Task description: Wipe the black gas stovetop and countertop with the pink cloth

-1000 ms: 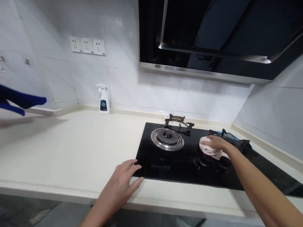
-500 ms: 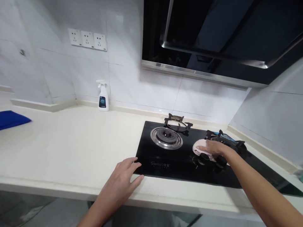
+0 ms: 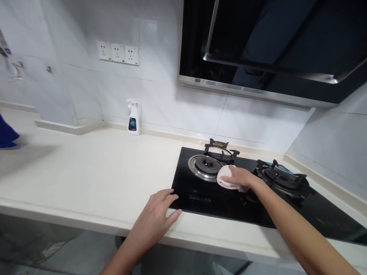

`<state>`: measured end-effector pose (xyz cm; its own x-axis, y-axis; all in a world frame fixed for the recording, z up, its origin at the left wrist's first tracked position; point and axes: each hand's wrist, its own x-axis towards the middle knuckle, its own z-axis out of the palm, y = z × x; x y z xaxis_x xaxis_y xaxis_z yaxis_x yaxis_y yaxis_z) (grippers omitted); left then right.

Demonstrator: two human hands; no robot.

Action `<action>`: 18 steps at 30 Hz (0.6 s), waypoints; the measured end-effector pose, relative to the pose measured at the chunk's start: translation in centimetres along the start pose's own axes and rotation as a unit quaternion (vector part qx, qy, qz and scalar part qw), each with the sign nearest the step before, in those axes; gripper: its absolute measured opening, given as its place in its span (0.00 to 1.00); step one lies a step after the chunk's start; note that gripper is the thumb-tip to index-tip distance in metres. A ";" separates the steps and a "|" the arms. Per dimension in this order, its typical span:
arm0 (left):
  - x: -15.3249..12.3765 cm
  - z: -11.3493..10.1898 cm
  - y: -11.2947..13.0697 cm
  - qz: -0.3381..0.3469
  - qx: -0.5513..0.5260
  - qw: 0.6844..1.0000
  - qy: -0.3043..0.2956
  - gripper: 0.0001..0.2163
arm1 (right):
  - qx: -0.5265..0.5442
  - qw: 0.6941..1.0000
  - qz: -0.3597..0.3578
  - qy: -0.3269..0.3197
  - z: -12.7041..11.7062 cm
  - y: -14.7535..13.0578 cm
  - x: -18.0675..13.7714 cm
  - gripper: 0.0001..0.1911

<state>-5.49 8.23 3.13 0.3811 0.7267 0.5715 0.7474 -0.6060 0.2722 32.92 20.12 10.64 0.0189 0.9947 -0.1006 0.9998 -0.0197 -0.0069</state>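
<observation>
My right hand (image 3: 240, 176) presses a wadded pinkish-white cloth (image 3: 224, 179) onto the black glass hob (image 3: 218, 202), just right of the left burner (image 3: 205, 166). Its fingers curl over the cloth. My left hand (image 3: 158, 214) lies flat with spread fingers on the cream worktop (image 3: 94, 172), fingertips touching the hob's front left corner. It holds nothing. The right burner with its pan support (image 3: 282, 180) sits beyond my right forearm.
A loose pan support (image 3: 220, 149) rests behind the left burner. A white spray bottle (image 3: 133, 118) stands against the tiled wall. A black extractor hood (image 3: 272, 46) hangs overhead. At the far left edge a blue cloth (image 3: 7, 133) moves on the worktop.
My right hand has slid the cloth leftward across the hob, from beside the right burner to next to the left burner. The blue cloth at the left has shifted. My left hand stays put.
</observation>
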 end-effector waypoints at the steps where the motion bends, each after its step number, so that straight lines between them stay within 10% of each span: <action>1: 0.0 -0.1 0.1 -0.002 -0.001 1.000 -0.003 0.15 | -0.003 1.000 -0.014 0.001 0.3 -0.9 -0.9 0.43; 18: 0.0 0.3 -1.0 -0.082 -0.146 0.986 -0.003 0.36 | 0.124 0.936 -0.317 0.096 2.1 -19.1 -8.4 0.29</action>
<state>-6.08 8.88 2.65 0.2722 0.8235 0.4978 0.6114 -0.5474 0.5714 13.61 11.94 9.48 -0.5513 0.8143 0.1815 0.7787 0.5803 -0.2385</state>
